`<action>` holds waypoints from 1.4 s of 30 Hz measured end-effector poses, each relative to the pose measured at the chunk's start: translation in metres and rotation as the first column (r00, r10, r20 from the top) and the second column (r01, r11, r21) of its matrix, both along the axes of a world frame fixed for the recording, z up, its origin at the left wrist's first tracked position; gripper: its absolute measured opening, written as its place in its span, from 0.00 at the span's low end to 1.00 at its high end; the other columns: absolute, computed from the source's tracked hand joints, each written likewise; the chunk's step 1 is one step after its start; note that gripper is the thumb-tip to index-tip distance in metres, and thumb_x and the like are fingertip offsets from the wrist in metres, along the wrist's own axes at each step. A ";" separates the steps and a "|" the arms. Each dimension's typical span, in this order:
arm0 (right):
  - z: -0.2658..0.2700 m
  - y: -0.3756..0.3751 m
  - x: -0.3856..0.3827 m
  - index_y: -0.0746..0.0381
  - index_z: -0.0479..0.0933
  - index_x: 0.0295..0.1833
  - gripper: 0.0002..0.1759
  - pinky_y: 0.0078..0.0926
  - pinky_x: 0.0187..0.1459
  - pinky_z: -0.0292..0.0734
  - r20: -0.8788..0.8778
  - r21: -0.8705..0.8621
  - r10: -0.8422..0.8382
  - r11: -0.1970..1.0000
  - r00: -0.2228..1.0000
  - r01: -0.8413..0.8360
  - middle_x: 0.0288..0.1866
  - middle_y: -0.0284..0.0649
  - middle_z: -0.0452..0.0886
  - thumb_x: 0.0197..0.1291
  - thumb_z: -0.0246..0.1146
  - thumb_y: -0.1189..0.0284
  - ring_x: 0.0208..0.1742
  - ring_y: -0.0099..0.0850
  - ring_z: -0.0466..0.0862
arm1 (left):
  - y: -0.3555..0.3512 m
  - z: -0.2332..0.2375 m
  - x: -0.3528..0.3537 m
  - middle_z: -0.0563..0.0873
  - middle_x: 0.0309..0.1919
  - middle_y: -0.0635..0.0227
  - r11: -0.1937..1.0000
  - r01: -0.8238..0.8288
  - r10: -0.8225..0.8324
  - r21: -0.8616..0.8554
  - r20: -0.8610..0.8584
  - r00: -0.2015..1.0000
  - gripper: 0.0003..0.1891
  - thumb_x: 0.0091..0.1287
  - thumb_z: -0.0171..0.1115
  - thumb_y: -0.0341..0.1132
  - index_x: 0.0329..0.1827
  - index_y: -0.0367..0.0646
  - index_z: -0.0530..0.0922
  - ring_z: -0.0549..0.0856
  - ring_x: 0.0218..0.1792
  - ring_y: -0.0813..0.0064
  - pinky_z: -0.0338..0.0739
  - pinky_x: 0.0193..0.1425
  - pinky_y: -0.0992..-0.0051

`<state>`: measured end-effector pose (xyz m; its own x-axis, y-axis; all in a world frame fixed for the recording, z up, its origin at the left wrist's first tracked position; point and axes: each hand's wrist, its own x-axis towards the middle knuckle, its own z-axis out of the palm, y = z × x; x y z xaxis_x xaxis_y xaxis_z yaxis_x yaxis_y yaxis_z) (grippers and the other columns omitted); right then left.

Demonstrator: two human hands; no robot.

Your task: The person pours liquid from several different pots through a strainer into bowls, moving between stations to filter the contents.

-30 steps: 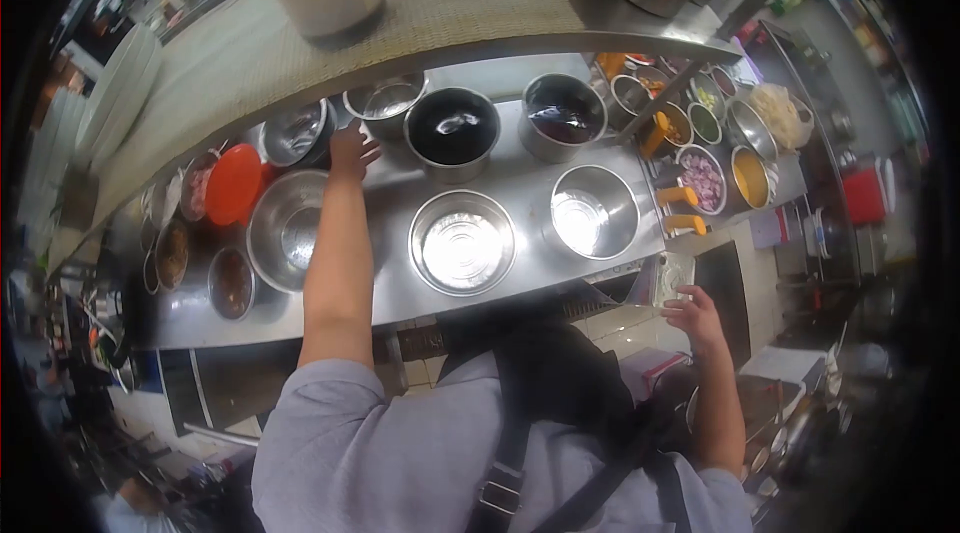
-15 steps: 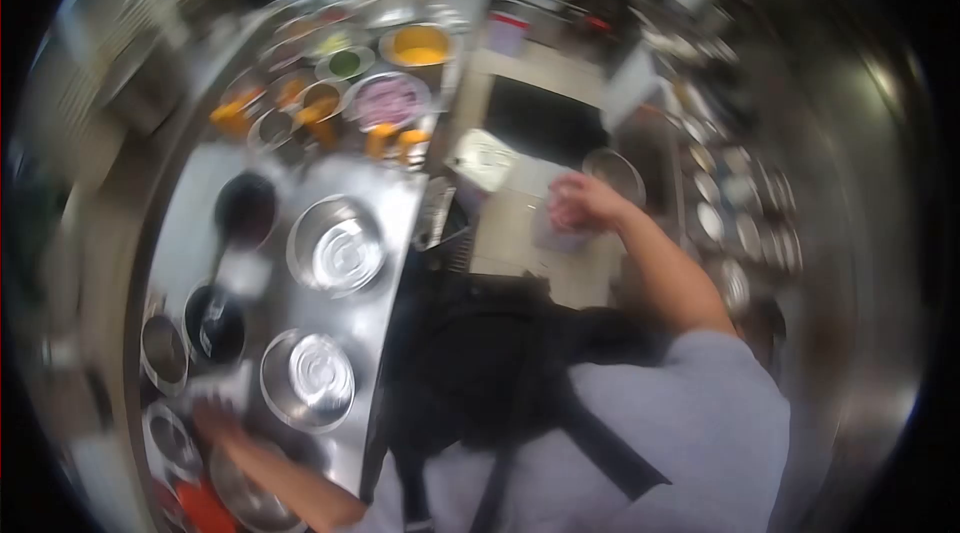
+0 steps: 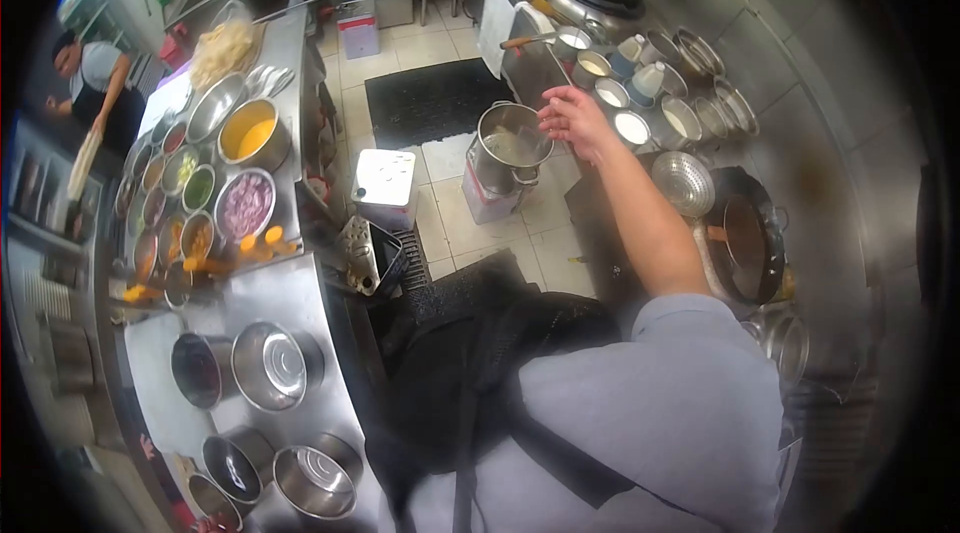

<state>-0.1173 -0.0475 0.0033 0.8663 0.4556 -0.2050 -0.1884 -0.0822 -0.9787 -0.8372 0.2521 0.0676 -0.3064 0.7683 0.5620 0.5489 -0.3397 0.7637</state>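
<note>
My right hand [image 3: 572, 123] reaches forward with its fingers loosely apart and nothing in them. It is nearest to a metal pot [image 3: 497, 169], overlapping the right side of its rim in this view. The pot stands on a pale bucket [image 3: 482, 203] on the tiled floor. A wooden-handled tool [image 3: 527, 40] lies beyond my hand. To the right of my hand is a row of small containers with white contents, such as a round tub [image 3: 631, 127]. My left hand is out of view.
The steel counter [image 3: 338, 403] at left carries several metal pots, a bowl of chopped purple onion [image 3: 246, 205] and a pot of orange liquid [image 3: 250, 133]. A wok [image 3: 745, 243] and a perforated ladle [image 3: 683, 183] are at right. Another person [image 3: 100, 83] stands far left.
The view has swung toward the stove side and sharpened. My left hand, earlier over the counter pots, has left the view. My right hand remains stretched out near the floor pot.
</note>
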 end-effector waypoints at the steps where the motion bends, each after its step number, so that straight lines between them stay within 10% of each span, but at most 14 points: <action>1: -0.004 -0.016 0.016 0.57 0.72 0.55 0.11 0.29 0.38 0.78 -0.004 0.032 -0.045 0.998 0.999 0.045 0.42 0.39 0.82 0.71 0.57 0.67 0.37 0.29 0.84 | 0.001 0.002 0.019 0.85 0.42 0.56 0.997 0.075 -0.073 -0.021 0.082 0.994 0.14 0.68 0.65 0.39 0.40 0.35 0.79 0.84 0.36 0.65 0.82 0.43 0.68; 4: -0.014 -0.076 0.080 0.57 0.73 0.56 0.11 0.28 0.33 0.78 0.047 0.062 -0.250 0.967 0.967 0.247 0.41 0.40 0.82 0.71 0.57 0.68 0.35 0.30 0.84 | 0.007 -0.011 0.076 0.85 0.42 0.57 0.930 0.367 -0.363 -0.005 0.144 0.921 0.15 0.67 0.68 0.40 0.42 0.34 0.80 0.83 0.38 0.67 0.81 0.44 0.69; 5: -0.016 -0.100 0.106 0.58 0.73 0.56 0.11 0.27 0.31 0.78 0.054 0.071 -0.354 0.934 0.934 0.350 0.40 0.40 0.82 0.71 0.57 0.69 0.33 0.30 0.84 | 0.008 -0.009 0.102 0.85 0.41 0.56 0.954 0.298 -0.300 -0.033 -0.080 0.951 0.16 0.66 0.69 0.40 0.40 0.33 0.80 0.82 0.38 0.67 0.78 0.45 0.68; 8: -0.028 -0.184 0.202 0.60 0.74 0.54 0.11 0.23 0.24 0.77 0.098 0.071 -0.604 0.797 0.791 0.600 0.36 0.41 0.82 0.70 0.57 0.70 0.28 0.28 0.82 | 0.008 -0.035 0.185 0.85 0.37 0.58 0.920 0.364 -0.374 -0.147 -0.043 0.926 0.15 0.65 0.69 0.39 0.39 0.32 0.80 0.82 0.40 0.68 0.77 0.47 0.66; 14: -0.062 -0.358 0.383 0.64 0.78 0.47 0.09 0.23 0.25 0.77 0.251 -0.080 -0.820 0.512 0.514 0.855 0.32 0.40 0.84 0.68 0.59 0.71 0.27 0.25 0.81 | -0.002 -0.114 0.398 0.83 0.46 0.64 0.455 0.547 -0.711 -0.703 0.083 0.698 0.15 0.72 0.59 0.37 0.57 0.38 0.77 0.81 0.45 0.74 0.78 0.44 0.76; 16: -0.083 -0.405 0.441 0.65 0.79 0.46 0.09 0.21 0.24 0.75 0.399 -0.202 -0.784 0.430 0.475 0.880 0.33 0.39 0.84 0.68 0.60 0.70 0.26 0.23 0.81 | -0.002 -0.158 0.441 0.82 0.43 0.69 0.229 0.540 -0.781 -0.810 0.178 0.599 0.14 0.72 0.60 0.36 0.55 0.40 0.78 0.80 0.41 0.80 0.76 0.41 0.79; 17: -0.113 -0.446 0.482 0.62 0.84 0.46 0.13 0.36 0.42 0.81 0.532 -0.378 -0.683 0.337 0.500 0.862 0.42 0.44 0.88 0.64 0.64 0.64 0.39 0.38 0.88 | -0.009 -0.175 0.459 0.81 0.40 0.71 0.149 0.499 -0.792 -0.854 0.200 0.578 0.13 0.72 0.61 0.37 0.54 0.40 0.78 0.79 0.38 0.82 0.75 0.39 0.80; 20: -0.086 -0.432 0.499 0.59 0.83 0.50 0.16 0.41 0.54 0.77 0.693 -0.649 -0.361 0.065 0.624 0.758 0.49 0.45 0.86 0.64 0.63 0.60 0.52 0.46 0.85 | -0.049 -0.198 0.508 0.80 0.32 0.75 0.032 0.306 -0.850 -0.952 0.135 0.508 0.10 0.71 0.62 0.37 0.50 0.43 0.79 0.76 0.30 0.86 0.73 0.30 0.80; 25: -0.119 -0.455 0.555 0.60 0.80 0.56 0.21 0.44 0.60 0.75 0.619 -0.775 -0.179 0.015 0.765 0.631 0.57 0.49 0.82 0.64 0.63 0.58 0.60 0.48 0.80 | -0.074 -0.237 0.486 0.80 0.28 0.70 -0.213 0.123 -0.781 -0.969 0.245 0.574 0.09 0.68 0.63 0.39 0.46 0.45 0.80 0.80 0.27 0.78 0.74 0.22 0.75; 29: -0.135 -0.457 0.581 0.61 0.76 0.61 0.25 0.44 0.63 0.74 0.403 -0.910 -0.190 0.023 0.895 0.414 0.60 0.52 0.79 0.63 0.64 0.59 0.63 0.48 0.78 | -0.075 -0.212 0.474 0.81 0.29 0.68 -0.158 0.031 -0.923 -0.987 0.159 0.351 0.11 0.67 0.63 0.38 0.48 0.45 0.78 0.82 0.28 0.73 0.80 0.24 0.69; 32: -0.145 -0.452 0.589 0.60 0.78 0.59 0.23 0.44 0.63 0.74 0.324 -0.938 -0.214 0.054 0.922 0.342 0.60 0.51 0.80 0.64 0.64 0.59 0.64 0.47 0.78 | -0.080 -0.195 0.489 0.82 0.30 0.67 -0.040 -0.039 -0.830 -0.998 0.012 0.557 0.10 0.68 0.61 0.38 0.48 0.45 0.78 0.83 0.28 0.72 0.80 0.24 0.68; 42: -0.156 -0.479 0.599 0.61 0.80 0.56 0.21 0.43 0.63 0.73 0.260 -0.960 -0.033 0.100 0.965 0.262 0.58 0.52 0.80 0.61 0.64 0.61 0.62 0.49 0.78 | -0.050 -0.216 0.505 0.84 0.38 0.67 -0.060 -0.025 -0.765 -0.998 0.030 0.644 0.10 0.70 0.60 0.37 0.49 0.45 0.78 0.85 0.36 0.68 0.83 0.28 0.65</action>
